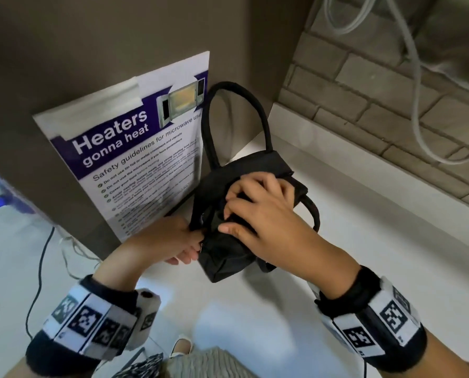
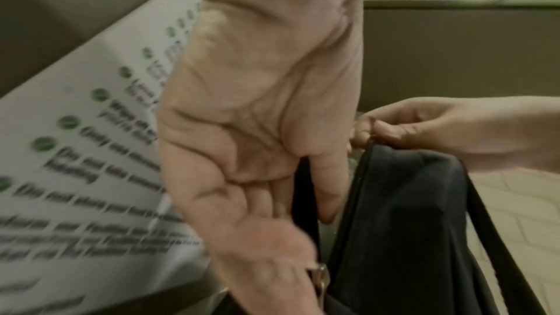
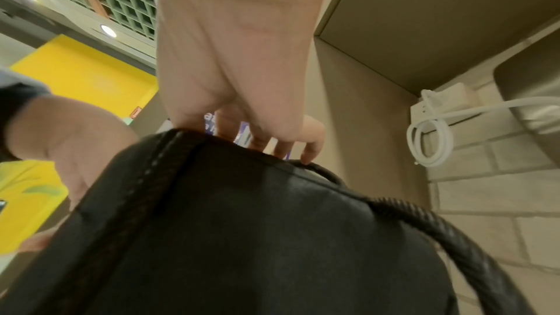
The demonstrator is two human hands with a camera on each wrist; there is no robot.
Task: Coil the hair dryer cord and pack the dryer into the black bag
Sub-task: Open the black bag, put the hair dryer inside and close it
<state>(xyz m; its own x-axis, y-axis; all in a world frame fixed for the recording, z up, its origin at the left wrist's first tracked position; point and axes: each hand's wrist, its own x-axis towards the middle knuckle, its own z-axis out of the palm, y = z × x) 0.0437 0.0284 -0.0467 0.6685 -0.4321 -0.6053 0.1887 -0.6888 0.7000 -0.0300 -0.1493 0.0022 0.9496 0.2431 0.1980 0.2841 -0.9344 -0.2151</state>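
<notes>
The black bag [image 1: 227, 257] stands on the white counter [image 1: 378, 227], one handle [image 1: 236, 110] upright and the other drooping to the right. My right hand [image 1: 244, 205] lies over the bag's top, and its curled fingers pinch the rim of the opening [image 2: 372, 140]. At the bag's left end, my left hand [image 1: 187, 244] pinches the fabric beside a small metal ring [image 2: 321, 274]. Dark fabric of the bag [image 3: 242, 224] fills the right wrist view under my fingers [image 3: 282, 145]. No hair dryer or cord shows in any view.
A microwave safety poster [image 1: 135, 148] leans on the brown cabinet side just left of the bag. Behind the counter runs a brick wall [image 1: 364, 110] with white cables [image 1: 416, 77] and a wall socket [image 3: 439, 102]. A thin black cable [image 1: 40, 268] hangs at the left.
</notes>
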